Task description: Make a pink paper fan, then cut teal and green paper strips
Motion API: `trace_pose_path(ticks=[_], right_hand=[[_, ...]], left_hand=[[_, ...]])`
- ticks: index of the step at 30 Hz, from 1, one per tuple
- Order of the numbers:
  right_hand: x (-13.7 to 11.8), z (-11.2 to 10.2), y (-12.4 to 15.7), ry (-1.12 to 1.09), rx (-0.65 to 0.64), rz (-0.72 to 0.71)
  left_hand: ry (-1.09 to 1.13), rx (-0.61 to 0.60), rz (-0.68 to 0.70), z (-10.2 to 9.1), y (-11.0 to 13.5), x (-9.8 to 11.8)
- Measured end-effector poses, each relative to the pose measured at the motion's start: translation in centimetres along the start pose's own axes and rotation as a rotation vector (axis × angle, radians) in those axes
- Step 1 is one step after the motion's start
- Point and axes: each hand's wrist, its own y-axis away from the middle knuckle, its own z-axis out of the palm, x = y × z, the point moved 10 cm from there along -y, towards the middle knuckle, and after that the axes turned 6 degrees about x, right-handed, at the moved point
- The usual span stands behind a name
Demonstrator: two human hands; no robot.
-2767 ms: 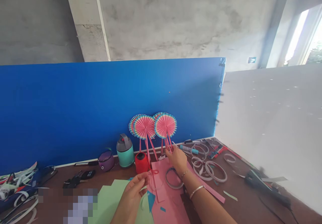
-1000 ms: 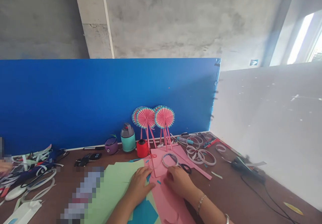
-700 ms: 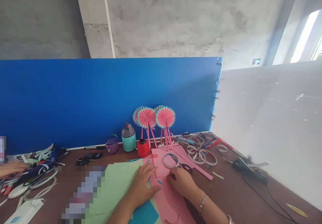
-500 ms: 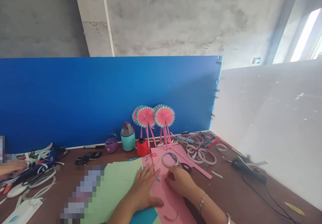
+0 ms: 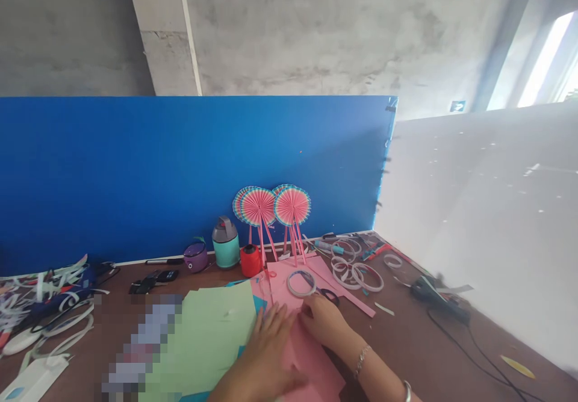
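The left hand (image 5: 266, 360), blurred with motion, has slid from the edge of the green sheet (image 5: 203, 342) further onto the pink sheet (image 5: 311, 366). The pink now covers more of the teal paper (image 5: 241, 351) than before.

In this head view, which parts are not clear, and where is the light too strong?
In the head view, the left hand looks motion-blurred, a pixelated patch hides part of the scene, and the window at upper right is blown out by glare.

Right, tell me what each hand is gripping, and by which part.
Nothing is clearly gripped. The left hand lies spread on the pink paper; the right hand's fingers press on that sheet beside the scissors. Any pinch there cannot be told.
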Motion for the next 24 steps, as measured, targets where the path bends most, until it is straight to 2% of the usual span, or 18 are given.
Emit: trace_pose_path(ticks=[5,7,9,10,12,15,17,24], right_hand=[[0.5,0.7,0.1,0.0,-0.01,0.053],[0.7,1.1,0.1,0.004,-0.027,0.073],[0.9,1.5,0.0,0.008,-0.046,0.089],[1.0,1.6,-0.1,0.01,-0.055,0.096],[1.1,1.8,-0.2,0.013,-0.066,0.107],[1.0,1.7,-0.3,0.014,-0.068,0.112],[0.9,1.4,-0.2,0.014,-0.058,0.112],[0.5,1.3,0.6,-0.049,-0.059,0.144]], left_hand=[[-0.166,0.309,-0.271,-4.1,-0.2,-4.6],[-0.131,0.393,-0.248,-5.3,-0.1,-4.3],[-0.043,0.436,-0.094,-6.1,0.0,-1.8],[0.007,0.418,0.003,-6.2,0.0,-0.2],[0.128,0.287,0.153,-5.3,0.1,2.9],[0.186,0.13,0.238,-3.9,0.4,5.1],[0.15,0.098,0.205,-3.4,0.4,4.4],[-0.008,0.097,-0.066,-2.8,0.0,-1.2]])
